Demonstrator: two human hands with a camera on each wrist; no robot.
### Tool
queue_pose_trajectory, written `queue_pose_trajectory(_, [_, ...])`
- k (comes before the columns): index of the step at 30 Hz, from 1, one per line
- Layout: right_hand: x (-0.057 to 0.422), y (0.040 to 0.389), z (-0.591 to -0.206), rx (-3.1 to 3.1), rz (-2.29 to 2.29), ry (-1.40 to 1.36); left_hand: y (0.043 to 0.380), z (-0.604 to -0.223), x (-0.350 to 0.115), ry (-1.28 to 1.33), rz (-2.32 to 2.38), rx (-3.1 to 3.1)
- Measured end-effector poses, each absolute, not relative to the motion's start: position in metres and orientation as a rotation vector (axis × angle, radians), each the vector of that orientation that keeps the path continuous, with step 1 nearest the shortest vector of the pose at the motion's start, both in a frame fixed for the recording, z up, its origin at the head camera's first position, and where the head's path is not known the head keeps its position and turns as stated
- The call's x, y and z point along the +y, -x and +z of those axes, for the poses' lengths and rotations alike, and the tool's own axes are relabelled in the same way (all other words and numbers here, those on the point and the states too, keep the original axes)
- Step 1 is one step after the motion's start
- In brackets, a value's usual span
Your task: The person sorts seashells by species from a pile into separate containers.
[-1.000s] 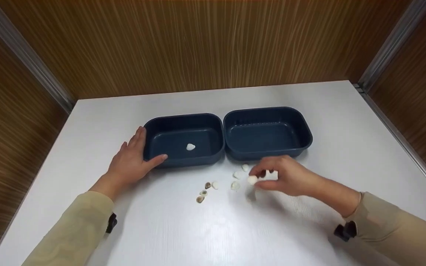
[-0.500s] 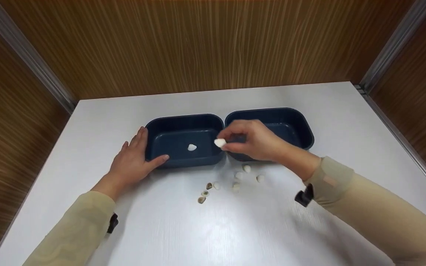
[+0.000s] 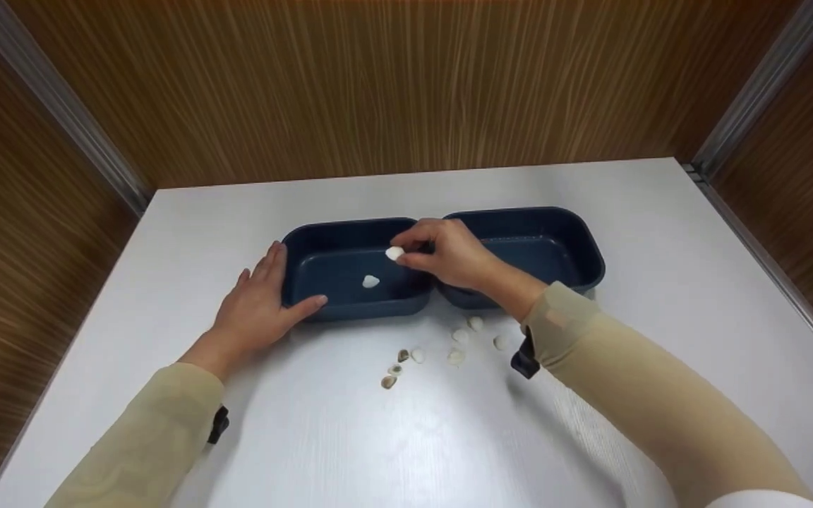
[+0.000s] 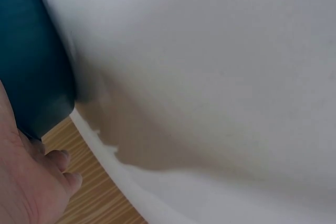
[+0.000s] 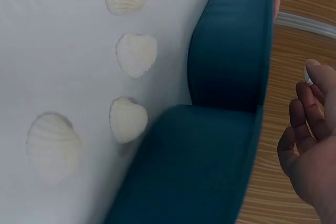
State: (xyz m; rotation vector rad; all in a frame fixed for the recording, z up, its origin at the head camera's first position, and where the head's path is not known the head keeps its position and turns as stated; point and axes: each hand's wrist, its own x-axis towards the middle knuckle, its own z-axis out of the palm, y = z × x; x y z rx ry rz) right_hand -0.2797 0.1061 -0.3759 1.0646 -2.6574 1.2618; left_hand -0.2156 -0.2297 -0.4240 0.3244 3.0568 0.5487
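My right hand [image 3: 449, 250] pinches a white seashell [image 3: 394, 253] between thumb and fingertips, over the right part of the left blue container [image 3: 350, 309]. Only a thin edge of that shell shows in the right wrist view. Inside the container lies another white shell [image 3: 370, 281], left of the held one. My left hand [image 3: 255, 303] rests against the container's left side with its fingers straight, the thumb reaching over the front rim. In the left wrist view, fingers [image 4: 68, 179] show beyond the container's corner [image 4: 39, 66].
A second blue container [image 3: 540, 247] adjoins on the right, partly behind my right arm. Several white shells [image 3: 456, 357] lie on the white table [image 3: 350, 451] in front, with brown-patterned shells [image 3: 389, 382] left of them. Wood-grain panels [image 3: 406, 85] stand behind and at both sides.
My right hand has carried the pinched white shell from the table, up and leftward, to over the left container. My left hand has stayed at the container's side.
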Motion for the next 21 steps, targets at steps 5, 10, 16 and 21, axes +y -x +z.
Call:
queue_pose_trajectory(5, [0.099,0.289,-0.386,-2.712,1.244,-1.006,0.216,-0.424,-0.230,-0.324,0.540,3.053])
queue_pose_trajectory(10, [0.094,0.293,-0.391,-2.724,1.226,-0.989,0.216,-0.423,-0.230,-0.320,0.526,3.048])
queue_pose_trajectory(16, [0.089,0.296,-0.394,-2.724,1.192,-0.991,0.215,-0.423,-0.232,-0.313,0.537,3.045])
queue_pose_trajectory(21, [0.090,0.298,-0.394,-2.741,1.159,-0.975,0.215,-0.423,-0.232,-0.324,0.543,3.056])
